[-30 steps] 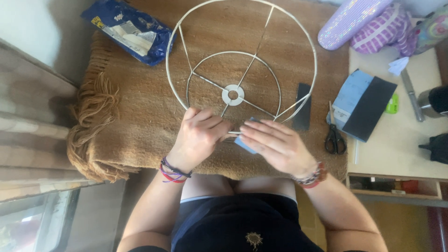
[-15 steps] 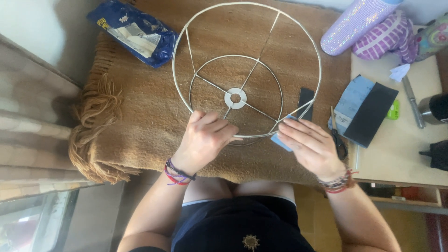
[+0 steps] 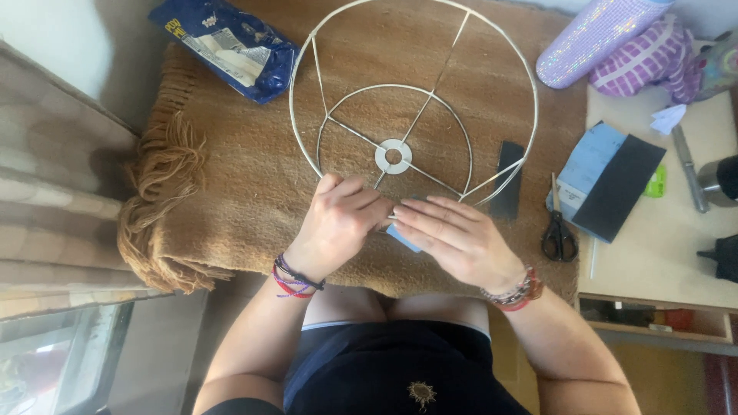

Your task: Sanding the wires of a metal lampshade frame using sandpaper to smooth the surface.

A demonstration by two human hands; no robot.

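A white wire lampshade frame point(image 3: 393, 157) with two rings and a washer hub stands on a brown fringed blanket point(image 3: 231, 177). My left hand point(image 3: 338, 223) closes its fingers on the frame's near rim. My right hand point(image 3: 453, 238) lies beside it, fingers pressed on a small pale blue piece point(image 3: 403, 235) that rests against that same rim. The two hands touch at the fingertips. Most of the blue piece is hidden under my right hand.
A blue snack bag point(image 3: 231, 46) lies at the blanket's far left. A dark strip point(image 3: 509, 178) sits right of the frame. On the pale table point(image 3: 661, 261) are black scissors point(image 3: 560, 230), a blue and black folder point(image 3: 611, 180), a purple roll point(image 3: 592, 34) and checked cloth point(image 3: 638, 65).
My right hand slid left along the rim with the blue piece, back next to my left hand. The left hand kept its hold on the frame.
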